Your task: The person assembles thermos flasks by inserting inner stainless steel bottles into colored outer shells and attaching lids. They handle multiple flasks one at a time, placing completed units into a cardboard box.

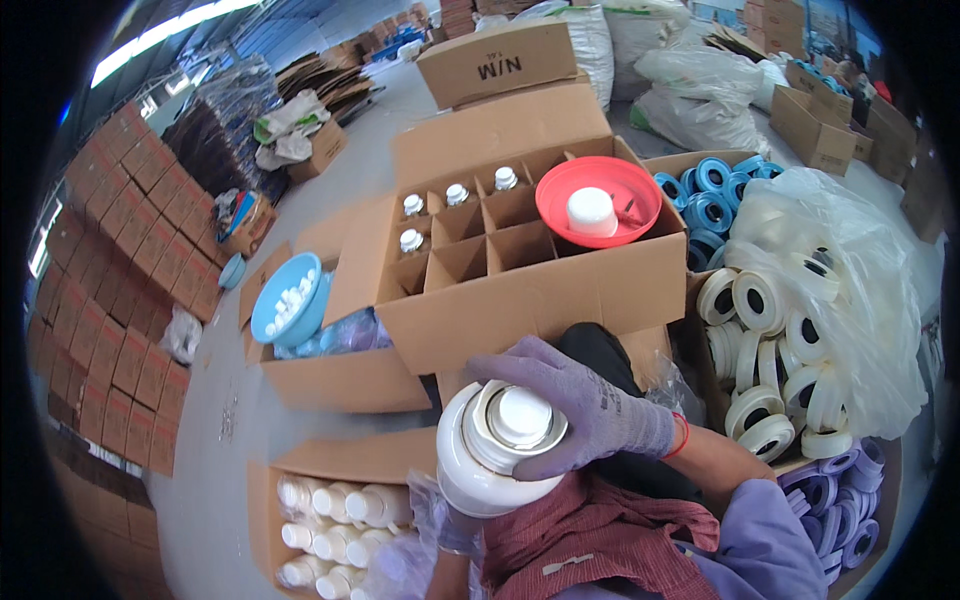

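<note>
I hold a white thermos flask (pixel 480 478) in front of my lap, its white stopper (pixel 522 415) pointing up inside a shiny neck ring. My right hand (pixel 615 410), in a grey-purple knitted glove, curves round the top of the flask, fingers over the far side and thumb on the near side. Below the body, my gloved left hand (pixel 460 532) grips the flask from underneath; its fingers are mostly hidden. Just beyond stands a divided cardboard carton (pixel 530 310), with several white-topped flasks (pixel 457 195) in its cells. Resting on its right end is a red basin (pixel 560 215) holding a white cup-shaped cap (pixel 592 212).
An open box of white bottles (pixel 340 545) lies at lower left. Behind it, a blue basin (pixel 318 305) of small white pieces sits on another box. At right are cream rings (pixel 757 300), blue rings (pixel 712 175) and purple rings (pixel 862 500). Stacked cartons (pixel 110 290) line the left.
</note>
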{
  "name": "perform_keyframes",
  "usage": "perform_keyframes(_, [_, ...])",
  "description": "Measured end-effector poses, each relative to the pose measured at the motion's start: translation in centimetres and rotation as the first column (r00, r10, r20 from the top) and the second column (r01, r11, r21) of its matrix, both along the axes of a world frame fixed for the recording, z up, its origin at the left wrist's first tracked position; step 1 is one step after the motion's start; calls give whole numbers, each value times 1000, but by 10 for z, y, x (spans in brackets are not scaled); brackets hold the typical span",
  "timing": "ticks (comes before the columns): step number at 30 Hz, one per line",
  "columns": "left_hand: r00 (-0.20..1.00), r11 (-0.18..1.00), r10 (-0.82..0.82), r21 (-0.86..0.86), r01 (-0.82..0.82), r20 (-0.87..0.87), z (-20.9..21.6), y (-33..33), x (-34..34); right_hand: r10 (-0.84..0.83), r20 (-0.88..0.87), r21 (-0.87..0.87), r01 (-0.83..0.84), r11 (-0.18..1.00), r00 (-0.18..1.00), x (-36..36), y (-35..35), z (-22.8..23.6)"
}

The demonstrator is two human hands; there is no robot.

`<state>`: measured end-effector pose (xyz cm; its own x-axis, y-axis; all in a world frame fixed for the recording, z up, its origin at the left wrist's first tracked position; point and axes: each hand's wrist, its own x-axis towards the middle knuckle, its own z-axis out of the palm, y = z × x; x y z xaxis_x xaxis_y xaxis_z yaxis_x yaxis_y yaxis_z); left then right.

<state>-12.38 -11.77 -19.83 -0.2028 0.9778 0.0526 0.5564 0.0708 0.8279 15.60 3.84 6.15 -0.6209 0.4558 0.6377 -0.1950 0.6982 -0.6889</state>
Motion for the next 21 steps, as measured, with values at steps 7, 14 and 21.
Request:
perform_keyframes(7, [1000, 995, -27, -91, 28, 15, -12, 7, 12, -296, -54, -119, 288, 950, 954, -10, -6, 0])
perform_keyframes(14, [954, 952, -237, -238, 191, -181, 73, 58, -25, -80, -293, 37, 95, 995, 953, 12, -11, -39])
perform_keyframes(21, [736, 908, -400, -128, 399, -546, 257, 148, 38, -333, 133, -115, 348, 930, 933, 50, -95, -185])
